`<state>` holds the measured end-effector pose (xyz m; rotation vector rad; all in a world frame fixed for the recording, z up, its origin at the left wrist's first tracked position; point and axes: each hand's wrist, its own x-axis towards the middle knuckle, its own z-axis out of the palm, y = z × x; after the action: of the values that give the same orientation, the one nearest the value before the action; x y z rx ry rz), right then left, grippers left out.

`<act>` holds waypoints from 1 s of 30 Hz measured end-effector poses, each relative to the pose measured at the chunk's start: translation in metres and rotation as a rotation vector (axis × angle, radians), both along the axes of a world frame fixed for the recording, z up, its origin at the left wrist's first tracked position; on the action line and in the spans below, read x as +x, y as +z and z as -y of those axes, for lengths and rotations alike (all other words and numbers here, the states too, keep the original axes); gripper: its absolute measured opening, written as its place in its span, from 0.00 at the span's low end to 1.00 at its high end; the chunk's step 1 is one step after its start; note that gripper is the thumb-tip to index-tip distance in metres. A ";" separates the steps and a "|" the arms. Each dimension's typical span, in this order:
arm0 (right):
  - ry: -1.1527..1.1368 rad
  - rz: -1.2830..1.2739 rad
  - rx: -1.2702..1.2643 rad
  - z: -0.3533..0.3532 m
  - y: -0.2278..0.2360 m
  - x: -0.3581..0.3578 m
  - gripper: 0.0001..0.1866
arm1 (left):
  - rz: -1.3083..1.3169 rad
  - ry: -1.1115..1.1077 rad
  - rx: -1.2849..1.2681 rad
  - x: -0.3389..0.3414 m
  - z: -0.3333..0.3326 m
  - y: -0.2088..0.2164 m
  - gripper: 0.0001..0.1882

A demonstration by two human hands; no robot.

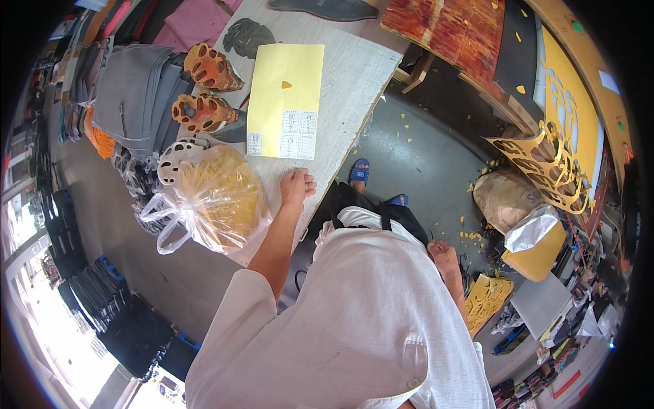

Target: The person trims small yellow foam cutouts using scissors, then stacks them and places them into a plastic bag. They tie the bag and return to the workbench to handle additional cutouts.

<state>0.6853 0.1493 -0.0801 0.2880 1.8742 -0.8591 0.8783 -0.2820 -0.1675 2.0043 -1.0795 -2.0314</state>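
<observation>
My left hand (298, 187) rests on the pale worktable (351, 71) near its edge, fingers curled into a loose fist with nothing showing in them. Just beyond it lies a yellow sheet (279, 82) with printed white labels along its lower edge and a small orange-yellow cut piece (286, 85) on top. Beside my left forearm sits a clear plastic bag (218, 194) full of yellow pieces, its handles knotted. My right hand (444, 253) hangs low at my right side, away from the table, its fingers curled in and apparently holding nothing.
Orange dies with oval holes (210, 68) stand left of the sheet, near stacked grey sheets (133, 95). At right are a perforated yellow scrap sheet (545, 167), a filled sack (504, 198) and another table (449, 34). Yellow offcuts (470, 236) litter the floor.
</observation>
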 end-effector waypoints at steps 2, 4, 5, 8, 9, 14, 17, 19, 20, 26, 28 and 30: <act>-0.001 0.001 0.010 0.001 0.001 0.000 0.08 | 0.001 0.010 -0.003 0.000 0.000 0.000 0.15; -0.001 0.001 0.025 0.003 0.003 0.000 0.08 | 0.002 0.015 -0.004 -0.001 -0.001 0.001 0.15; -0.012 0.005 0.021 0.004 0.003 0.000 0.07 | 0.002 0.015 -0.004 -0.001 -0.001 0.002 0.15; -0.040 0.012 0.009 0.005 0.004 0.001 0.07 | 0.000 0.016 -0.006 -0.001 -0.001 0.003 0.15; -0.046 0.012 0.006 0.006 0.004 0.002 0.07 | 0.005 0.013 -0.008 -0.001 -0.001 0.003 0.15; -0.067 0.010 -0.007 0.004 0.001 0.003 0.08 | 0.000 0.011 -0.005 -0.001 -0.001 0.003 0.15; -0.064 -0.002 -0.015 0.002 -0.001 0.004 0.08 | -0.003 0.014 -0.009 -0.001 -0.002 0.002 0.14; -0.067 -0.009 -0.021 0.002 -0.001 0.004 0.08 | -0.010 0.022 -0.009 -0.002 -0.002 0.001 0.14; -0.055 -0.014 -0.014 0.002 -0.001 0.004 0.08 | -0.015 0.028 -0.007 -0.002 -0.003 0.001 0.14; -0.022 -0.023 -0.003 0.004 0.004 0.003 0.08 | -0.012 0.031 -0.007 -0.002 -0.005 0.002 0.14; -0.008 -0.019 0.004 0.004 0.005 0.002 0.08 | -0.014 0.030 -0.006 -0.001 -0.006 0.002 0.14; 0.001 -0.026 -0.004 0.003 0.006 0.001 0.09 | -0.018 0.027 -0.007 0.000 -0.007 0.001 0.14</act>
<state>0.6867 0.1460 -0.0738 0.2747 1.8960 -0.8694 0.8780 -0.2749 -0.1661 1.9827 -1.0492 -2.0258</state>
